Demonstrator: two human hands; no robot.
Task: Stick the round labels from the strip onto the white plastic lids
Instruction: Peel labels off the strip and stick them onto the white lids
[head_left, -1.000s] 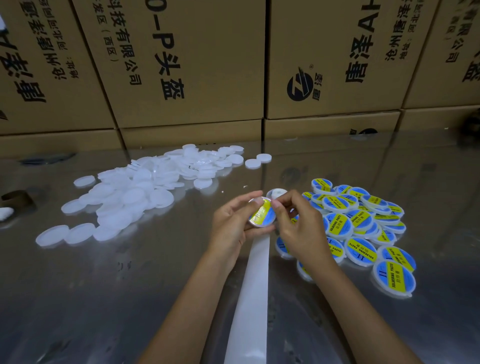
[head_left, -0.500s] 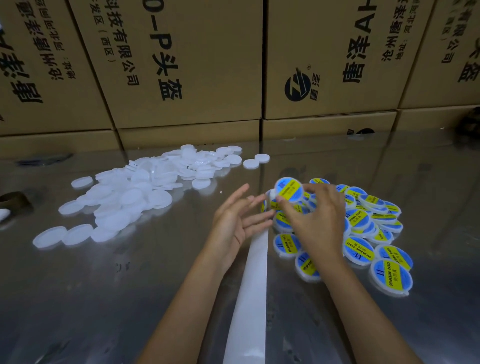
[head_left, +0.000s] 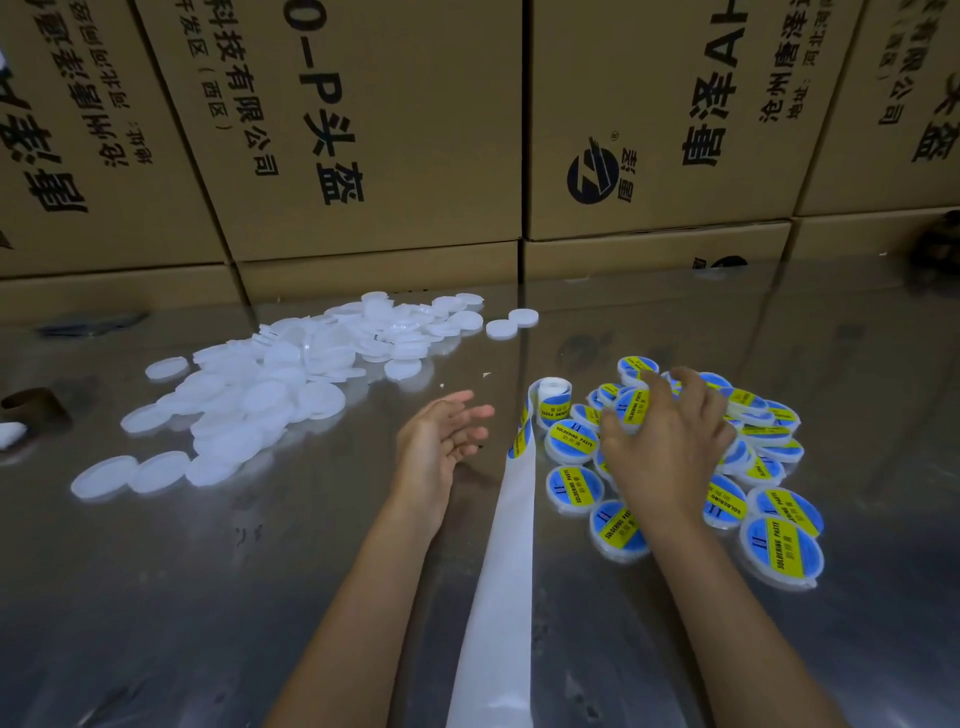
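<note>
Strip: a long white backing (head_left: 506, 571) runs from the near edge up between the two forearms and ends in a small roll (head_left: 551, 402) just beyond the right hand; blue-and-yellow round labels show on the roll and on the strip's upper stretch.
Labelled lids: a heap (head_left: 574, 441) under and around the right hand, each blue with a yellow band printed "SOLDERING PASTE".
Plain lids: a white pile (head_left: 270, 384) far to the left of the left hand, on the shiny worktop (head_left: 156, 597).
Left hand: (head_left: 441, 441) empty, fingers straight and loosely spread, just left of the strip.
Right hand: (head_left: 667, 447) palm down over the labelled heap, fingers curled on a labelled lid (head_left: 632, 408) at the heap's top.
Change: half a second ago the right hand held that lid up in the air (now it is down on the heap); the left hand has drawn back a little.
Hidden: lids beneath the right hand are covered; the strip's near end is cut off.
</note>
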